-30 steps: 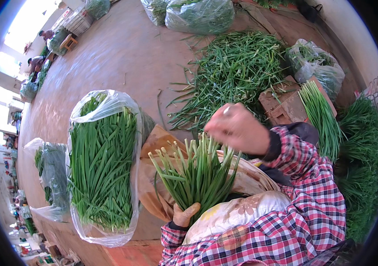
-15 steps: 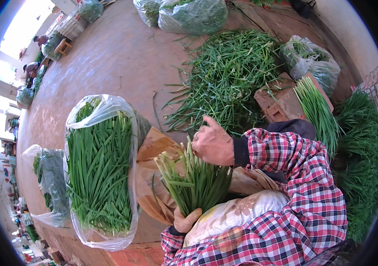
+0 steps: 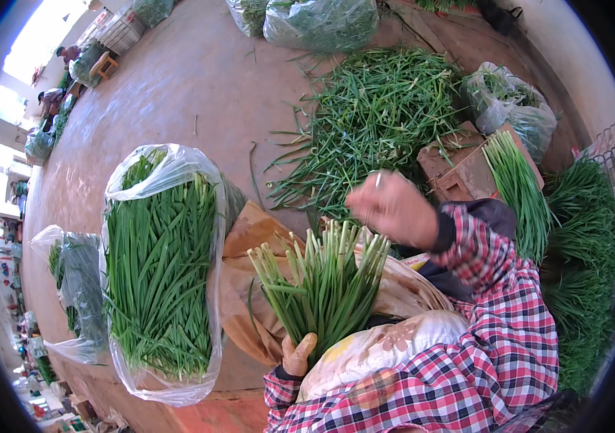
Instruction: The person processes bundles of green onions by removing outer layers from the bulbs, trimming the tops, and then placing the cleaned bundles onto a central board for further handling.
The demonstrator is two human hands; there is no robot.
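Note:
My left hand (image 3: pixel 298 355) is closed round the lower part of a bunch of garlic chives (image 3: pixel 315 296). The pale cut stem ends point up and away from me, and the bunch rests above my apron-covered lap (image 3: pixel 387 339). To the upper right of those ends, apart from them, is my right hand (image 3: pixel 398 211), smeared by motion. A small whitish streak shows by its fingers; I cannot make out whether it is held. Just beyond the right hand lies a wide heap of loose green leaves (image 3: pixel 380 123) on the floor.
An open clear bag packed with garlic chives (image 3: pixel 159 274) stands left of my lap, with a smaller bag (image 3: pixel 82 289) further left. At right are a brown box (image 3: pixel 455 169), a neat bundle of chives (image 3: pixel 513 195) and dense greens (image 3: pixel 585 274). Filled bags (image 3: pixel 320 25) stand at the back.
My right hand has moved up and to the right, off the stem ends of the bunch. The left hand keeps its hold in nearly the same place.

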